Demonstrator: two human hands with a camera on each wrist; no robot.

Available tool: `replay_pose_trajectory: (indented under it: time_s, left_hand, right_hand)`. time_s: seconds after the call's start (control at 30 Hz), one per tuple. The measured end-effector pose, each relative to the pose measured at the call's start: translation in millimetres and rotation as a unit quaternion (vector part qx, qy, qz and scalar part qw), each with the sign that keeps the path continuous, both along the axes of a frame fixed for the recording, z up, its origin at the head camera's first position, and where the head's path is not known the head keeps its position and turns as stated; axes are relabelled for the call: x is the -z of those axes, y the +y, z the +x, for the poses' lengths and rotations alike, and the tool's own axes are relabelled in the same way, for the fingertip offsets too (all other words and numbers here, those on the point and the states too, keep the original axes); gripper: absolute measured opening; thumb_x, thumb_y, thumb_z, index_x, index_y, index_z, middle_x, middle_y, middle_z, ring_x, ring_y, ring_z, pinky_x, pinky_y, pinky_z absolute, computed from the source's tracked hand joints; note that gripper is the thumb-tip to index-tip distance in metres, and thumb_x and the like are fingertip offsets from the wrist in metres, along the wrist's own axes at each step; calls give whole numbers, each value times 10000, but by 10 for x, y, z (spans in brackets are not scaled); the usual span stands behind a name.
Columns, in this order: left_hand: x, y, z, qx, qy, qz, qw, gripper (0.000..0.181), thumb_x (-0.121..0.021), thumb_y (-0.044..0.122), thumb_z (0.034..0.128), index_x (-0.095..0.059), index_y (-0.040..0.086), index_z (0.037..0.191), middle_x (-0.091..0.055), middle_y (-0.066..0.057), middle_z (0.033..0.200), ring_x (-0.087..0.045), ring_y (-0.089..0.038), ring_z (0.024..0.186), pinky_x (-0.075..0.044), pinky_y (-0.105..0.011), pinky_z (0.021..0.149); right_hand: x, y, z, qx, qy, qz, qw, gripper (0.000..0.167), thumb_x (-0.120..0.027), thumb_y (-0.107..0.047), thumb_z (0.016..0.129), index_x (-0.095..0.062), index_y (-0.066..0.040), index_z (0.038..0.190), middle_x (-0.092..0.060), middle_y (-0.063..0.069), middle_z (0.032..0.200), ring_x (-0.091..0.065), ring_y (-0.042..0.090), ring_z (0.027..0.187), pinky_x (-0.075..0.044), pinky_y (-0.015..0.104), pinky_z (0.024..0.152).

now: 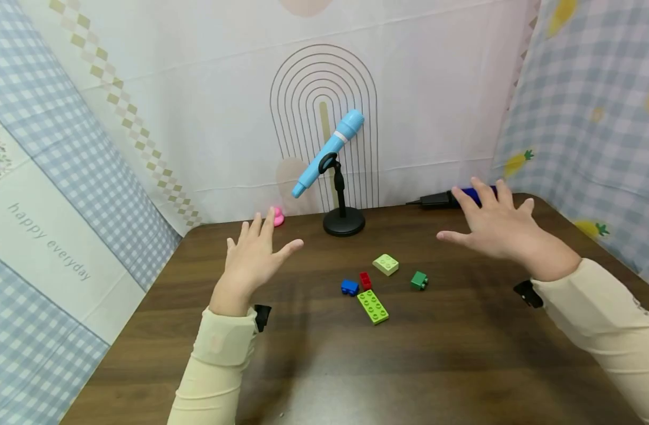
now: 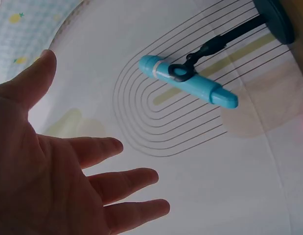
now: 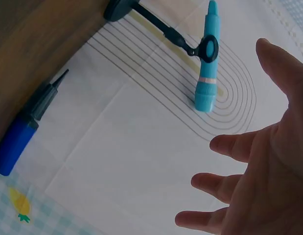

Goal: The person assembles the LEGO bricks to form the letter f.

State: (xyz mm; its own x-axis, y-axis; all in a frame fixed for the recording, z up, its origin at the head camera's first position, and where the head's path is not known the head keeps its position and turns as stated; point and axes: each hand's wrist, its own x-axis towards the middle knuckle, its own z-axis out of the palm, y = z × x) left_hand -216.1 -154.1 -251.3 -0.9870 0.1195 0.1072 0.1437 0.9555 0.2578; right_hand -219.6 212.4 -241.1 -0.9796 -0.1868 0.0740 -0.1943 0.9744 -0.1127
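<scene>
Both hands are raised in the air with fingers spread, holding nothing. My left hand [image 1: 252, 260] is over the left side of the table, nearest to a small pink toy [image 1: 278, 216] at the back edge. On the right, my right hand [image 1: 497, 227] partly covers a blue and black pump-like tool [image 1: 436, 200]. Between the hands lie several toy bricks: a lime long brick [image 1: 373, 307], a blue brick [image 1: 350, 287], a red brick [image 1: 365, 280], a pale green brick [image 1: 386, 264] and a dark green brick [image 1: 419, 280].
Behind the bricks, a light blue toy microphone [image 1: 327, 154] sits tilted in a black stand [image 1: 344, 222]. The brown wooden table [image 1: 324, 366] ends at a white patterned cloth [image 1: 223, 118]. Blue checked cloth [image 1: 595, 147] hangs at the sides.
</scene>
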Motion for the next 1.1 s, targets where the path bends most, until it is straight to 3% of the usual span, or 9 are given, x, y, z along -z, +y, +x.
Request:
replay_pose_trajectory:
  time_s: [0.1,0.23,0.33,0.4,0.6,0.8,0.9,1.1]
  left_hand:
    - [54,21,-9,-90,-30,-5,10000,958,-201,788,687,-9,181,1404,-120,-157,1423,-86,-376,1267,-76,-594,930]
    - [139,84,-42,-364,35,-71,9993,936,-199,780,698,-91,178,1407,-294,-139,1366,-302,-339,1203,-308,-530,854]
    - [219,163,-74,-524,67,-132,9985,850,-275,721,751,-197,168,1391,-418,-128,1280,-434,-303,1099,-400,-472,744]
    - [284,227,-97,-547,47,-165,9984,773,-344,661,786,-270,156,1367,-466,-125,1230,-471,-300,1053,-406,-464,738]
    - [520,419,-153,-348,-69,-461,9983,602,-470,549,811,-452,153,1264,-563,-83,1106,-546,-286,924,-426,-442,700]
    - [750,547,-217,34,-291,-575,9979,522,-533,503,798,-541,142,1175,-594,-64,1049,-565,-265,871,-431,-409,649]
    - [822,608,-235,199,-378,-636,9971,468,-553,489,791,-587,132,1090,-608,-58,983,-565,-262,833,-425,-408,646]
    - [897,757,-254,392,-415,-888,9944,335,-577,464,783,-595,129,774,-593,-53,778,-547,-251,682,-412,-389,554]
  right_hand:
    - [56,-48,-14,-91,0,43,9999,1008,-284,-780,687,-121,-80,1393,-23,244,1397,27,507,1198,-75,703,777]
    - [179,-139,-29,-331,52,105,9994,979,-271,-762,709,-160,-63,1385,-99,254,1380,-95,500,1175,-240,642,772]
    - [281,-213,-35,-518,70,151,9985,938,-279,-727,742,-190,-39,1373,-162,265,1354,-164,492,1149,-325,591,736]
    - [345,-267,-37,-613,82,173,9979,888,-314,-687,771,-231,-28,1361,-232,266,1327,-219,478,1134,-351,573,723]
    - [542,-441,-71,-943,83,218,9953,627,-480,-493,836,-456,-8,1233,-496,222,1144,-478,369,997,-434,479,656]
    - [726,-651,-122,-1152,10,255,9930,454,-560,-368,828,-555,-30,1130,-582,131,1030,-554,274,897,-459,407,582]
    - [817,-790,-154,-1331,81,265,9907,390,-588,-328,813,-586,-44,1082,-602,92,951,-566,225,822,-457,385,558]
    - [986,-1042,-216,-1849,477,439,9806,236,-630,-241,782,-631,-78,953,-595,39,809,-559,169,683,-444,325,482]
